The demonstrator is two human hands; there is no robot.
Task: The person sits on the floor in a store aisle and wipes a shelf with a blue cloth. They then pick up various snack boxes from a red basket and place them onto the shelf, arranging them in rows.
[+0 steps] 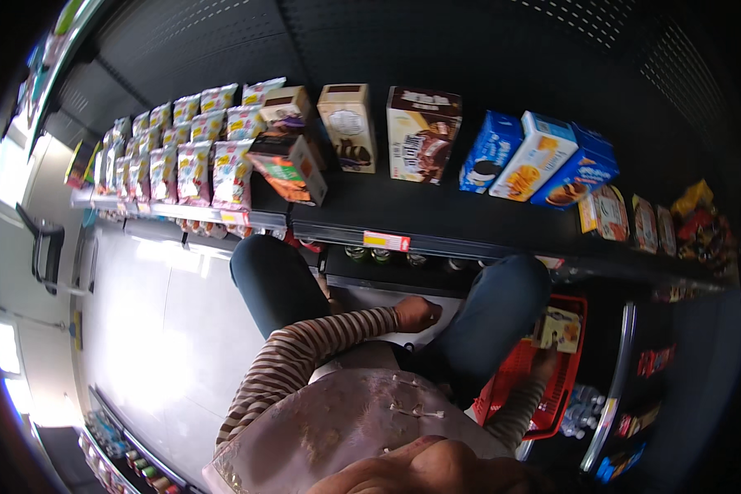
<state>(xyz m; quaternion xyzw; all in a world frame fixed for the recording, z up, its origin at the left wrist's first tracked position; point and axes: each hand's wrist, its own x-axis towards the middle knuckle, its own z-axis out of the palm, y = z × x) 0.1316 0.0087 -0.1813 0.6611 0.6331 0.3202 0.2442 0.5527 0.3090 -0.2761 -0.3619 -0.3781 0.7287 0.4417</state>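
My left hand (417, 313) is curled between my knees, with nothing visible in it. At the right, my right hand (544, 361) reaches into a red plastic shopping basket (571, 386) and grips the lower edge of a pale yellow snack box (560, 330). On the shelf ahead stand a tall cream biscuit box (347, 129), a brown and cream box (423, 136), a blue cookie box (491, 151), a white and blue biscuit box (534, 157) and another blue box (577, 170). An orange and black box (288, 170) leans at an angle beside a brown-topped box (287, 111).
Rows of snack bags (194, 173) fill the shelf's left part. Packaged snacks (605, 213) stand at its right. The shelf's front edge (444, 249) runs above my knees. Plastic bottles (580, 410) lie beyond the basket. A chair (49, 247) is at the far left.
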